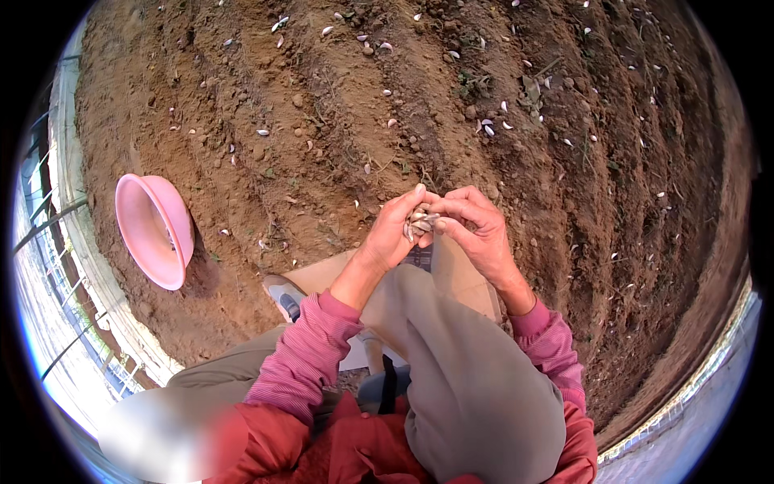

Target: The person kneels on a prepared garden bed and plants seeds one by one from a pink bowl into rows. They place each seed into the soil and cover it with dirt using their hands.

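Note:
My left hand [393, 227] is cupped around several garlic cloves [418, 222] in front of my knees. From the right, my right hand [478, 227] meets it, thumb and fingertips pinching a clove at the edge of the handful. Both hands are held above the furrowed soil [338, 199]. Other cloves lie scattered along the furrows, such as a pale clove [387, 46] at the top and another clove [262, 132] to the left. A pink plastic basin [184, 224] rests tilted on the soil at the left, with a few small things inside that I cannot make out.
Under my legs is a flat tan board or cardboard sheet [320, 269], with my shoe [286, 299] at its left edge. A pale border strip [69, 163] and a metal framework run along the left side. Weeds [471, 83] and small clods dot the soil.

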`<state>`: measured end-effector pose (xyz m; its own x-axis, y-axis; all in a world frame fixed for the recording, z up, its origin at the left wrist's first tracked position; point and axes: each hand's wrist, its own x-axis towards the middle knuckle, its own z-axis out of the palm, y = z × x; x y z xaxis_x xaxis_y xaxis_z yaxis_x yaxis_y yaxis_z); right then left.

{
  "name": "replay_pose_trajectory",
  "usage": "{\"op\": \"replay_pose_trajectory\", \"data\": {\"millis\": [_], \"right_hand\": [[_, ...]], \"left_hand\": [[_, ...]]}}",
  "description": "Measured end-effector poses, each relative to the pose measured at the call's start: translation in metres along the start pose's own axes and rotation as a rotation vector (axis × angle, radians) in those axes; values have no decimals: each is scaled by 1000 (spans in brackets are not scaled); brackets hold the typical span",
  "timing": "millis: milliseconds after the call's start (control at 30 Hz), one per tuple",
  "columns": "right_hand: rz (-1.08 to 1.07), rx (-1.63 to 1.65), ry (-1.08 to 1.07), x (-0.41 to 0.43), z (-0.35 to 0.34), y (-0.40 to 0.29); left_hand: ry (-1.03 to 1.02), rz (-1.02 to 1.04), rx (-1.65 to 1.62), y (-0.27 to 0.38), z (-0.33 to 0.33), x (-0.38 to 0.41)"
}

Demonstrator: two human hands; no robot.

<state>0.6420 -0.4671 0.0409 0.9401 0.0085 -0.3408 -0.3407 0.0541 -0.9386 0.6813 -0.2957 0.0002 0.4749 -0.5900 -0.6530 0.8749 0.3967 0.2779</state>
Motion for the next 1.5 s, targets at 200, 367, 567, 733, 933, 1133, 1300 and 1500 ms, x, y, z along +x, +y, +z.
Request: {"op": "replay_pose_trajectory", "data": {"millis": [200, 367, 567, 733, 933, 1133, 1300, 1500], "right_hand": [[-216, -702, 445, 56, -69, 15], [-236, -1174, 447, 89, -104, 40], [-217, -1251, 368, 99, -107, 44], [99, -623, 427, 64, -113, 31], [28, -800, 223, 20, -110, 45], [-46, -983, 191, 33, -97, 40], [-51, -1045, 179, 40, -95, 44], [-51, -995, 224, 37, -98, 45]], "left_hand": [[-49, -38, -32, 10, -7, 8], [-26, -55, 13, 8, -20, 2], [31, -93, 62, 5, -35, -14], [78, -105, 53, 6, -44, -24], [93, -143, 59, -5, -54, -23], [84, -170, 60, -8, -45, -24], [105, -153, 83, -6, -44, -30], [127, -165, 118, -3, -48, -34]]}}
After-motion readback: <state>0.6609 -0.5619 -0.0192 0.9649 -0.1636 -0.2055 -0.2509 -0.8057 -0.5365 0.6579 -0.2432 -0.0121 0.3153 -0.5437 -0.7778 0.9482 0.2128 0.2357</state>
